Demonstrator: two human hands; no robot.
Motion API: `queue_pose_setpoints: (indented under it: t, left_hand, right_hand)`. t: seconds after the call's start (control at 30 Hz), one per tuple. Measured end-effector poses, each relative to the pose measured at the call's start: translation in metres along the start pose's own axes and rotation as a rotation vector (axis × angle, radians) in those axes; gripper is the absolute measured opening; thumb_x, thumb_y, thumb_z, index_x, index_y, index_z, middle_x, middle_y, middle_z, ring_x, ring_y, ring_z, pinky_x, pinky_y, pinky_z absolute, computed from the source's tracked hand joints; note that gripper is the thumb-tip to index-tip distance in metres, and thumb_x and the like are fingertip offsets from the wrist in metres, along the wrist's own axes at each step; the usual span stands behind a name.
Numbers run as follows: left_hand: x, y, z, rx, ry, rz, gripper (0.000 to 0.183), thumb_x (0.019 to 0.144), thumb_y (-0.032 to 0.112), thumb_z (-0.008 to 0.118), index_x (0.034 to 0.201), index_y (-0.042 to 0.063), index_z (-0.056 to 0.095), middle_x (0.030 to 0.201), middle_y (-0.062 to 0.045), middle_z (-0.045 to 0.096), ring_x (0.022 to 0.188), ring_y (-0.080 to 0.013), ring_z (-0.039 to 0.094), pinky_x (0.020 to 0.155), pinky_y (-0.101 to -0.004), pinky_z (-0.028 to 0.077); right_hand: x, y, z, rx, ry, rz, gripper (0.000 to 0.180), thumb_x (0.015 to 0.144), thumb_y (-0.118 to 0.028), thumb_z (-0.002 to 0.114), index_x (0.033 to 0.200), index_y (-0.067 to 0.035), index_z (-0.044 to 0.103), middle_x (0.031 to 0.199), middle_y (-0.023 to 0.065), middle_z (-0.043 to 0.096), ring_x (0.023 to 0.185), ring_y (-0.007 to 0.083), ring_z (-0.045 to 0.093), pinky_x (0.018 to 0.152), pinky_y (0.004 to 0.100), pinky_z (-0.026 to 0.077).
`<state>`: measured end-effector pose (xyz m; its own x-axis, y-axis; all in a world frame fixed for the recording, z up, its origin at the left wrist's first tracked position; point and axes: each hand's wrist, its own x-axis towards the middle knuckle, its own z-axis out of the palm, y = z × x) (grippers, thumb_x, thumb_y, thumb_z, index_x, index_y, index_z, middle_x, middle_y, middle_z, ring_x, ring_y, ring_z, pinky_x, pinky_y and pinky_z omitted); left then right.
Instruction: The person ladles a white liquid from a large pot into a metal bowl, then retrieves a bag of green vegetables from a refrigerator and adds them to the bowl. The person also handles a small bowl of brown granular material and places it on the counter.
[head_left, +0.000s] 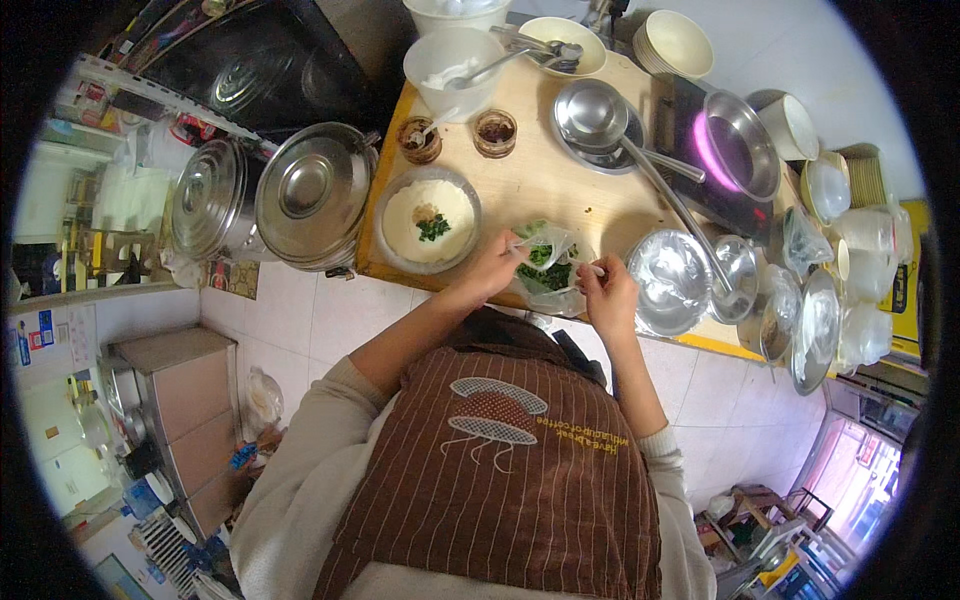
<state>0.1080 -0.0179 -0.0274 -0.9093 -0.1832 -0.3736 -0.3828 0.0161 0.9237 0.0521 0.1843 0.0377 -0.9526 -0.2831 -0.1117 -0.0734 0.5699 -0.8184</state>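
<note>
A clear plastic bag of chopped green leaves rests at the near edge of the wooden table. My left hand pinches the bag's rim on its left side, and my right hand grips the rim on the right. Just left of the bag stands a bowl with a pale, creamy-looking filling, topped by chopped greens and a small tan heap. To the right of my right hand is a round metal container covered with clear film.
Two small jars stand beyond the bowl. A ladle lies across metal bowls on the right. Behind it, a metal pan sits on a cooktop glowing pink. Large lidded pots flank the table's left edge.
</note>
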Motion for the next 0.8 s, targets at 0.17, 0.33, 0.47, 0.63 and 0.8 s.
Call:
queue_pose_setpoints:
  t: [0.17, 0.33, 0.47, 0.63, 0.8]
  left_hand:
    - [-0.005, 0.017, 0.010, -0.211, 0.107, -0.138, 0.026, 0.094, 0.024, 0.053, 0.108, 0.002, 0.053, 0.102, -0.009, 0.059, 0.096, -0.0168, 0.053, 0.084, -0.0323, 0.042]
    - [-0.003, 0.038, 0.008, -0.282, -0.010, -0.168, 0.038, 0.094, 0.028, 0.053, 0.118, -0.001, 0.049, 0.110, -0.011, 0.057, 0.104, -0.0187, 0.052, 0.092, -0.0324, 0.039]
    - [0.001, 0.039, 0.013, -0.211, -0.010, -0.120, 0.037, 0.095, 0.029, 0.052, 0.117, 0.000, 0.050, 0.108, -0.009, 0.057, 0.101, -0.0181, 0.052, 0.091, -0.0322, 0.039]
    - [0.011, 0.041, 0.008, 0.043, -0.074, -0.098, 0.034, 0.091, 0.026, 0.057, 0.112, 0.000, 0.050, 0.109, -0.010, 0.056, 0.100, -0.0181, 0.052, 0.087, -0.0310, 0.042]
    - [-0.002, 0.068, 0.003, 0.337, 0.098, 0.439, 0.023, 0.082, 0.010, 0.062, 0.101, 0.003, 0.051, 0.113, -0.013, 0.056, 0.097, -0.0221, 0.054, 0.083, -0.0322, 0.044]
  right_hand:
    - [-0.003, 0.021, 0.004, 0.289, -0.063, 0.141, 0.014, 0.092, -0.011, 0.057, 0.085, 0.001, 0.052, 0.082, 0.0143, 0.067, 0.066, 0.0144, 0.063, 0.059, 0.0249, 0.053]
    - [-0.005, 0.026, 0.017, 0.635, -0.011, 0.304, 0.012, 0.091, -0.009, 0.057, 0.088, 0.001, 0.051, 0.079, 0.0141, 0.067, 0.064, 0.0155, 0.063, 0.056, 0.0263, 0.052]
    - [-0.008, 0.028, 0.020, 0.871, -0.025, 0.481, 0.013, 0.090, -0.009, 0.058, 0.089, 0.002, 0.051, 0.080, 0.0153, 0.066, 0.067, 0.0180, 0.065, 0.055, 0.0269, 0.053]
    - [-0.005, 0.032, 0.018, 1.019, -0.035, 0.557, 0.014, 0.091, -0.008, 0.056, 0.095, 0.002, 0.048, 0.085, 0.0169, 0.065, 0.073, 0.0218, 0.066, 0.061, 0.0279, 0.055]
    - [-0.004, 0.029, 0.011, 1.111, -0.062, 0.588, 0.014, 0.091, -0.007, 0.055, 0.097, 0.001, 0.047, 0.087, 0.0180, 0.065, 0.075, 0.0233, 0.067, 0.064, 0.0289, 0.057]
